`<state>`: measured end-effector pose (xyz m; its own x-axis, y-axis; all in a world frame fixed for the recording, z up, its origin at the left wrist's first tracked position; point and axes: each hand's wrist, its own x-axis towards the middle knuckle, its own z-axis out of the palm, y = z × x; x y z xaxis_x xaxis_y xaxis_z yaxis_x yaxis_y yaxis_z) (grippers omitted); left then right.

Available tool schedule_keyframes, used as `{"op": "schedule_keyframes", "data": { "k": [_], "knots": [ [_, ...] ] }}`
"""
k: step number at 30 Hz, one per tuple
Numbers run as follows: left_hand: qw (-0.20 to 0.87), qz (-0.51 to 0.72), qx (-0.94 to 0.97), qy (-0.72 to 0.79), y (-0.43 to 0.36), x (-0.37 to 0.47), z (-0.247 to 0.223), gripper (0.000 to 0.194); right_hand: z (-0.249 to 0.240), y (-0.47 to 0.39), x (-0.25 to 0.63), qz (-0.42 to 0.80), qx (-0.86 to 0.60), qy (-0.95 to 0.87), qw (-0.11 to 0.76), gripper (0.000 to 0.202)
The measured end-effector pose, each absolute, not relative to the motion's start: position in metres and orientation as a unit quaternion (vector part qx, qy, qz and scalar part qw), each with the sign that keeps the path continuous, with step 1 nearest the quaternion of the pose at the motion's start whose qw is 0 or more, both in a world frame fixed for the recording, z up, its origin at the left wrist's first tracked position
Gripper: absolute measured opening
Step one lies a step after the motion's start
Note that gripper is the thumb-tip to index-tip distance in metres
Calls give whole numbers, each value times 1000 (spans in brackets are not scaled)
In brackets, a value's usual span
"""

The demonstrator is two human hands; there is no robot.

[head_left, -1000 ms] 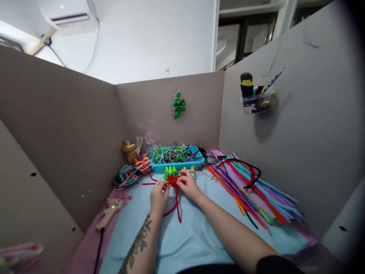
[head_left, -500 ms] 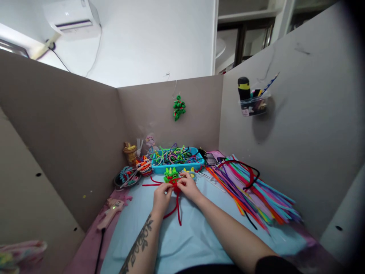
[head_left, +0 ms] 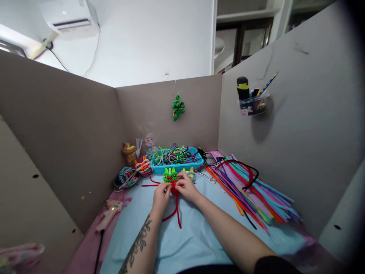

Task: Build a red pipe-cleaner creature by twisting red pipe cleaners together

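A piece made of red pipe cleaners [head_left: 175,189] is pinched between my two hands, with loose red ends running out to the left and down toward me. My left hand [head_left: 161,196] grips its left side, fingers closed. On its right side my right hand [head_left: 186,187] has thumb and fingers closed on it. Just beyond the hands sits a green fuzzy animal head [head_left: 170,174] with a red mouth. A small yellow and blue fuzzy piece [head_left: 189,174] lies behind my right hand, partly covered by it.
A blue tray [head_left: 176,167] of tangled pipe cleaners stands at the back. Loose coloured pipe cleaners [head_left: 251,190] spread over the right side, near scissors [head_left: 209,177]. At left are a dark bowl [head_left: 125,185] and a pink glue gun [head_left: 110,215]. Grey partitions enclose the table.
My right hand has shifted slightly on the red piece, its fingers resettling. The loose red end hanging toward me has swung a little. Both hands still hold the piece.
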<state>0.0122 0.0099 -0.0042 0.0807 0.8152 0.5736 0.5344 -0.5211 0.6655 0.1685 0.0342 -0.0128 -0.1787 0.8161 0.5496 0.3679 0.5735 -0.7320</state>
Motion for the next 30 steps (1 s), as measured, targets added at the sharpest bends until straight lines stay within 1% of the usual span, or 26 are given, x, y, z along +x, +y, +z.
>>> {"op": "schedule_keyframes", "data": {
  "k": [4, 13, 18, 24, 27, 30],
  "knots": [
    [129, 487, 702, 504, 7, 13, -6, 19, -12, 33, 166, 229, -414, -726, 500, 12],
    [71, 436, 747, 498, 6, 16, -11, 19, -13, 32, 165, 236, -425, -721, 494, 13],
    [100, 440, 747, 488, 4, 19, -11, 17, -16, 33, 164, 237, -422, -726, 489, 12],
    [186, 493, 706, 474, 7, 22, -14, 6, -17, 34, 164, 235, -421, -724, 493, 11],
    [180, 495, 705, 475, 7, 22, -13, 5, -19, 34, 164, 215, -420, -729, 495, 11],
    [138, 464, 727, 488, 4, 23, -11, 12, -21, 34, 164, 171, -423, -744, 489, 13]
  ]
}}
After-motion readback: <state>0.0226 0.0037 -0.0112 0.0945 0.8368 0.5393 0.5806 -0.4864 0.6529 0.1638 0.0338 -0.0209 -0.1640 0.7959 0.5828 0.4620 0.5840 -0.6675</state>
